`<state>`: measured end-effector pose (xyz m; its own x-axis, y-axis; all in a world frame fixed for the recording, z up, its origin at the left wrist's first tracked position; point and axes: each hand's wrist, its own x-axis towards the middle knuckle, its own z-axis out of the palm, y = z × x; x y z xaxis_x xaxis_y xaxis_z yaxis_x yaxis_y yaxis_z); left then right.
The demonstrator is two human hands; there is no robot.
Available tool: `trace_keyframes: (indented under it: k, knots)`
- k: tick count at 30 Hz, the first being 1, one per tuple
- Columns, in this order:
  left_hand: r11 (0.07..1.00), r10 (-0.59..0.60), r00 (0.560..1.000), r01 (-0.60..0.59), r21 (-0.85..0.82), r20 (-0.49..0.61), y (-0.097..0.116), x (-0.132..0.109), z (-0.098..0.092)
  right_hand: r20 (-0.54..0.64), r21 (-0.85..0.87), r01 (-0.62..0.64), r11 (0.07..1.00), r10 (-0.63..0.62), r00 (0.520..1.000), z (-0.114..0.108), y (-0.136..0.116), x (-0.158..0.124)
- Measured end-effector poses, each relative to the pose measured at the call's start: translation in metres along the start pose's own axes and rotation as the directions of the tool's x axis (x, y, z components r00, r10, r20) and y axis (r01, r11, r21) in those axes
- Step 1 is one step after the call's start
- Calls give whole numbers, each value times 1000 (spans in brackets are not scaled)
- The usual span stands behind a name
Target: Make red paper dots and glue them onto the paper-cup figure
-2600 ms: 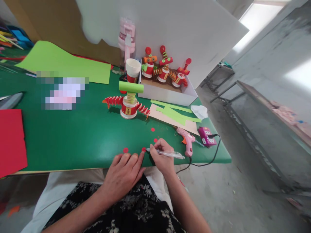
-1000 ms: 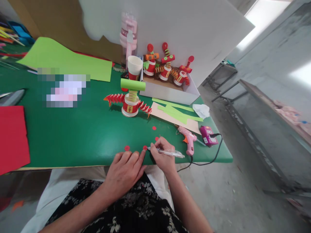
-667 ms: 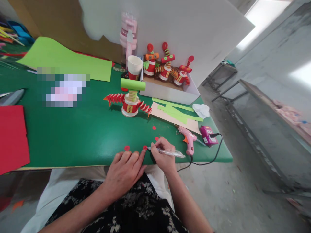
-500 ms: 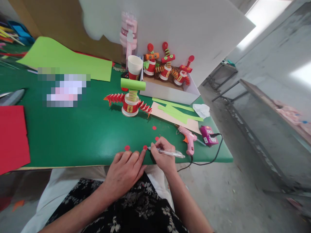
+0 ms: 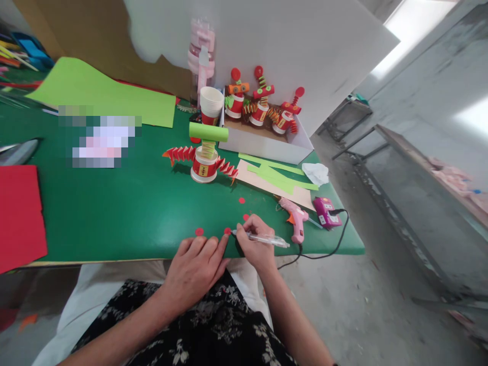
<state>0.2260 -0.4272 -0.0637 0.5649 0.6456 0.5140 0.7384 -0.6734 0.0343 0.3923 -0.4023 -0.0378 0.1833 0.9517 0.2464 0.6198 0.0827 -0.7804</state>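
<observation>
**Holding a pen to a small red paper dot**

Pinching a clear pen, your right hand sets its tip on a red dot near the front edge of the green table. Your left hand lies flat, fingers together, fingertips just beside that dot. Any mark on the dot is too small to see. A pixelated patch hides something farther back. Nothing has shifted since half a second ago.
</observation>
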Motion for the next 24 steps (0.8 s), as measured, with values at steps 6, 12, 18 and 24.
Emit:
trace_keyframes:
  k: [6,12,18,24]
  knots:
    - [1000,-1,1000,1,7,5,0,0,0,-7,10,-8,1000,8,1000,0,1,0]
    - [1000,0,1000,0,15,5,0,0,-1,-6,-9,10,1000,-10,1000,0,1,0]
    - [1000,-12,1000,12,7,8,0,-1,1,1,-10,2,1000,-2,1000,0,0,-1]
    - [1000,-12,1000,12,2,5,0,-2,2,4,7,-6,1000,6,1000,0,1,-1]
